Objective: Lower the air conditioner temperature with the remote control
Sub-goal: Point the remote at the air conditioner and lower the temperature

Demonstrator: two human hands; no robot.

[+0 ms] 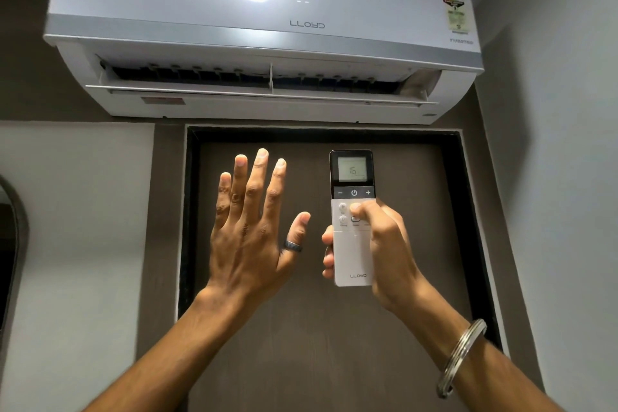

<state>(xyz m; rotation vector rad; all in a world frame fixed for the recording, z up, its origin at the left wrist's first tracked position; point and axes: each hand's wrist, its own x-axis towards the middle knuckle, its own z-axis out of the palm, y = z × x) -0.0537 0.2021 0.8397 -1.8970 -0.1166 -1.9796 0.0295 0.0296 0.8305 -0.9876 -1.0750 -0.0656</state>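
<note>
A white wall-mounted air conditioner [264,30] hangs high on the wall, its louvre flap open. Below it my right hand [381,244] grips a white remote control [352,254], held upright and pointed up at the unit. The remote's small screen reads 16. My thumb rests on the round buttons just under the dark strip with the minus, power and plus keys. My left hand [250,227] is raised to the left of the remote with its back toward me, fingers spread, holding nothing, a dark ring on the thumb.
A dark brown door [321,344] in a black frame fills the space behind my hands. Light grey walls stand on either side, and the right wall is close. A dark arched shape [11,244] shows at the left edge. A metal bangle [459,358] circles my right wrist.
</note>
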